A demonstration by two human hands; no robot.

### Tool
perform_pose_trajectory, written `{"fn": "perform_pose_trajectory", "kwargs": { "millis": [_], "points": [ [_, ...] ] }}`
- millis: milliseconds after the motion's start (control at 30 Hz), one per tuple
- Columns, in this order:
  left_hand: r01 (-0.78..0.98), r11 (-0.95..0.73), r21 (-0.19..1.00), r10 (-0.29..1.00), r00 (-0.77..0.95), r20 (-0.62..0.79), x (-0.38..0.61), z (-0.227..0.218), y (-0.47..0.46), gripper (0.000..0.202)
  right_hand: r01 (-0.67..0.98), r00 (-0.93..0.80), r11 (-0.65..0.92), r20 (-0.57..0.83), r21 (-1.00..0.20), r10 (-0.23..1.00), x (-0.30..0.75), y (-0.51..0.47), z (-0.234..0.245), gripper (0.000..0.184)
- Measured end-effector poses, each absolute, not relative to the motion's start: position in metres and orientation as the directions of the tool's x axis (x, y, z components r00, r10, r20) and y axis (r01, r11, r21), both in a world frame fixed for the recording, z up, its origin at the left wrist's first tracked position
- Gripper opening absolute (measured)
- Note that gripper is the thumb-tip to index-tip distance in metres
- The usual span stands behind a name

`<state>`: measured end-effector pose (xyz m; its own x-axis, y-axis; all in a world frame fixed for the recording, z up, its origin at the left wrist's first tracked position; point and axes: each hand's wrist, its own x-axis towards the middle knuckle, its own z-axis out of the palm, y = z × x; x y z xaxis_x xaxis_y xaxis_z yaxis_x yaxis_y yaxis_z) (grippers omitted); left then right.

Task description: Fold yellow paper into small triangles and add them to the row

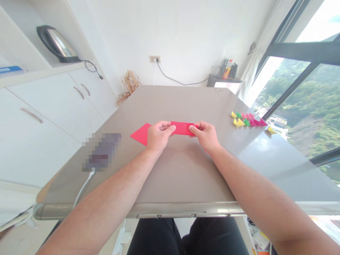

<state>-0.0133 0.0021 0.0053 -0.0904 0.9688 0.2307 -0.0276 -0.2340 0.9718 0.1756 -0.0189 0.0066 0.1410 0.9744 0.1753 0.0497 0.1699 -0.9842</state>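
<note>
Between my two hands a folded strip of red paper [182, 128] is held level, a little above the table. My left hand [158, 136] pinches its left end, thumb on top and fingers behind. The right end sits in the grip of my right hand [206, 135], its thumb pressed on the paper's face. Another red paper [140, 134] lies flat on the table, partly covered by my left hand. Several folded paper boats [255, 122] in yellow, green, pink and magenta stand in rows at the table's right side.
A blurred phone-like dark object [103, 150] with a white cable [83, 187] lies on the left of the grey table [183, 102]. Behind stand dried stalks [129, 86] and a small cabinet [224, 82] with bottles. A kettle [57, 44] rests on the left shelf; windows line the right.
</note>
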Motion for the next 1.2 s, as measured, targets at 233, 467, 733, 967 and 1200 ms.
{"fn": "perform_pose_trajectory", "kwargs": {
  "millis": [233,467,733,967,1200],
  "points": [
    [-0.015,-0.231,0.973,0.97,-0.084,0.229,-0.0138,0.0064,0.0014,0.034,0.065,0.139,0.169,0.177,-0.983,0.974,0.176,-0.0186,0.0065,0.03],
    [-0.002,-0.227,0.974,0.971,-0.08,0.226,-0.0138,0.0071,0.0013,0.034,0.077,0.137,0.171,0.18,-0.982,0.974,0.176,-0.019,0.0067,0.03],
    [0.002,-0.232,0.973,0.969,-0.092,0.231,-0.0129,0.0082,0.0006,0.033,0.074,0.139,0.166,0.175,-0.983,0.975,0.1763,-0.0189,0.0071,0.03],
    [0.0,-0.226,0.974,0.969,-0.098,0.225,-0.0131,0.0082,0.0005,0.032,0.083,0.138,0.162,0.172,-0.983,0.975,0.1762,-0.0192,0.0075,0.031],
    [-0.002,-0.223,0.975,0.97,-0.105,0.221,-0.013,0.0077,0.0007,0.032,0.094,0.137,0.16,0.172,-0.983,0.976,0.177,-0.0195,0.0072,0.032]
  ]
}}
